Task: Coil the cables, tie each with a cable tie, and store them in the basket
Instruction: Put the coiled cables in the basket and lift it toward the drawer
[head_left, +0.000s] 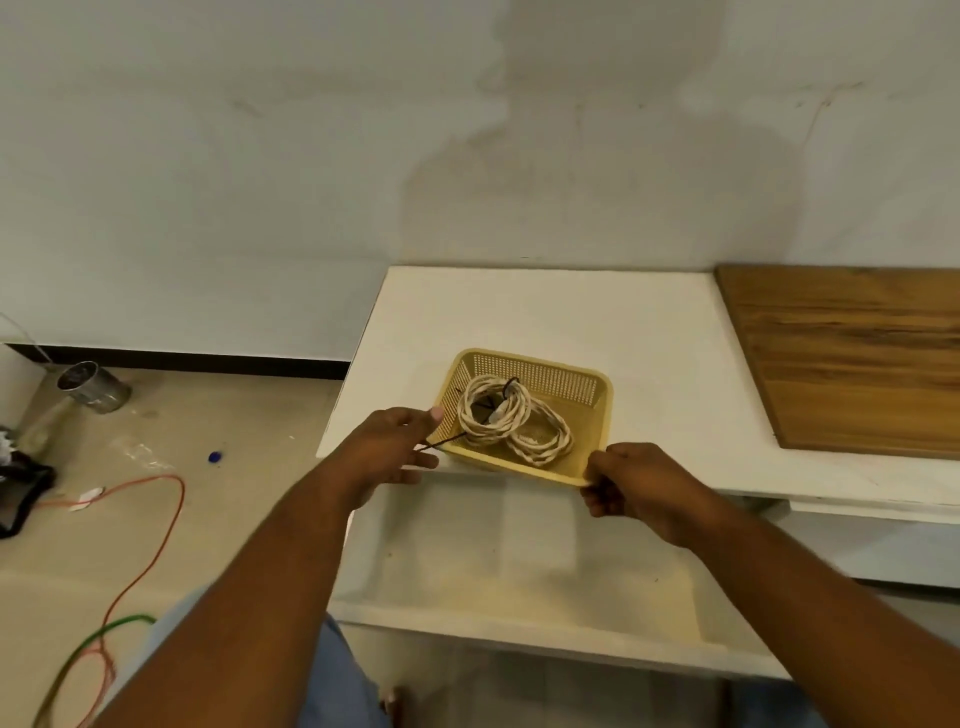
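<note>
A yellow perforated plastic basket sits near the front edge of the white table. Inside it lie two coils of cream twisted cable, each bound with a black cable tie; one tie's tail pokes out over the basket's left wall. My left hand holds the basket's left front corner, thumb up along the wall. The basket's right front corner is gripped by my right hand, fingers curled round the rim.
A brown wooden board lies on the table at the right. On the floor at the left are a metal can, an orange wire, a green wire, a blue cap and dark clutter at the left edge. A lower white shelf sits under my arms.
</note>
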